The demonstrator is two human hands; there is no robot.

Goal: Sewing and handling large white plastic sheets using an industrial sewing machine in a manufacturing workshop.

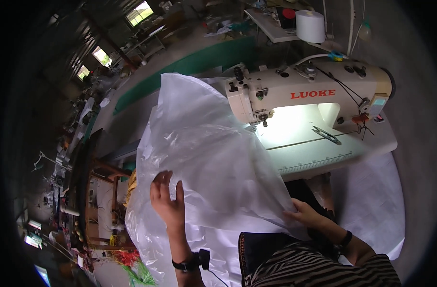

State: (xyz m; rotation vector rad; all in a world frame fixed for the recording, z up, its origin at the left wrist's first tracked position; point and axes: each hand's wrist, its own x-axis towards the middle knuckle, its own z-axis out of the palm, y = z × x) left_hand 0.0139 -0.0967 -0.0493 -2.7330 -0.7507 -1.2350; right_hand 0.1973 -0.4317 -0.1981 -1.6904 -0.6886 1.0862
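A large sheet of thin, translucent white plastic-like material [213,167] drapes over the sewing machine's bed and down across my lap. Its upper edge passes by the needle area of the white sewing machine [275,95]. My left hand [167,197] is raised at the sheet's left part with fingers spread, gripping nothing. At the sheet's right edge, my right hand [307,214] pinches the material between thumb and fingers. A pair of thread snips [327,136] lies on the lit machine bed [295,141], right of the needle.
A white thread cone [310,26] stands behind the machine, near a side table [271,28]. More white sheeting [371,205] hangs at the right. A wooden frame [103,205] stands at left, with red and green strands [132,263] below it. Green cloth [189,64] lies beyond.
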